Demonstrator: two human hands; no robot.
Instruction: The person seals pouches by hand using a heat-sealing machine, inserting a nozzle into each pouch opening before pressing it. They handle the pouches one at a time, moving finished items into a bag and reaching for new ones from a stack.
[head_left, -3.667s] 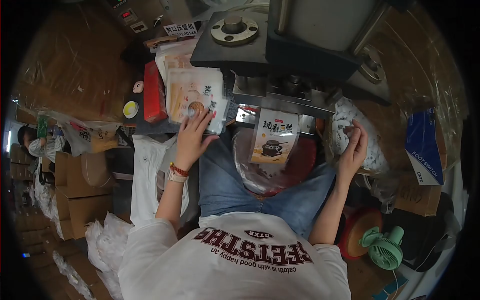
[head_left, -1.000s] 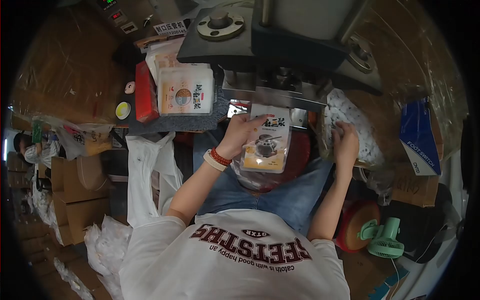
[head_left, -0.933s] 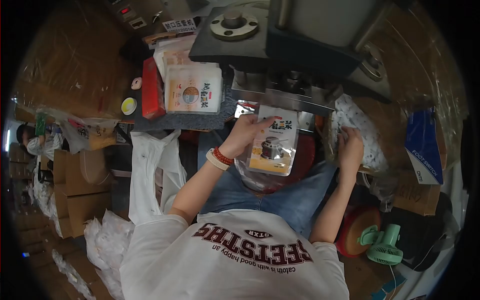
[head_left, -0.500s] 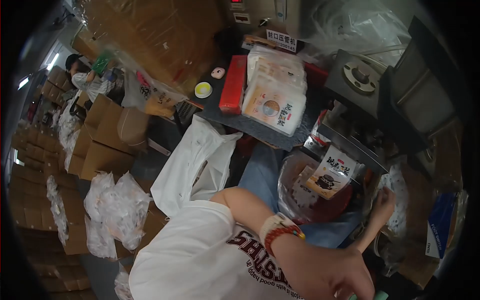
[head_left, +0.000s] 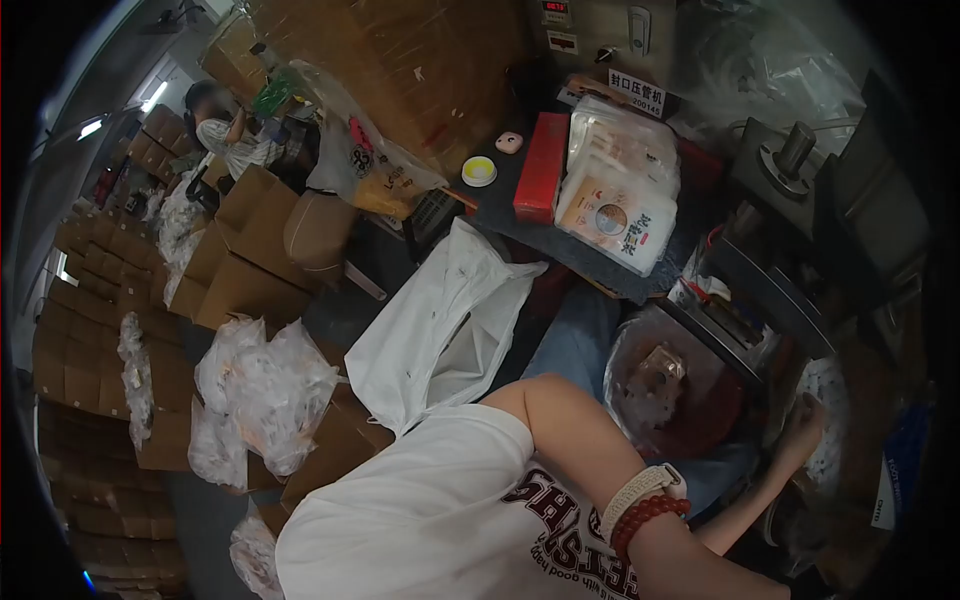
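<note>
My left forearm point(head_left: 690, 550), with a pale band and red beads at the wrist, crosses my body toward the lower right. The left hand is beyond the frame's bottom edge. My right hand point(head_left: 806, 430) is at the right, beside a white plastic bag with dark marks point(head_left: 828, 385). Its fingers look curled, but what they hold, if anything, is hidden. Between my knees stands a red tub point(head_left: 715, 405) lined with clear plastic, with a shiny packet point(head_left: 655, 375) inside. A machine with metal jaws point(head_left: 735, 330) stands just above it.
Printed pouches point(head_left: 620, 215) lie stacked on a dark mat, beside a red block point(head_left: 541, 170) and a yellow-centred round dish point(head_left: 479, 171). A white bag point(head_left: 440, 340) hangs to the left. Cartons point(head_left: 250, 245) and plastic bundles point(head_left: 265, 395) fill the left. Another person point(head_left: 235, 140) is farther back.
My left hand has moved down and right, out of view. The printed pouch at the machine jaws above the tub is gone from there. The whole view has shifted. My right hand stays by the marked bag.
</note>
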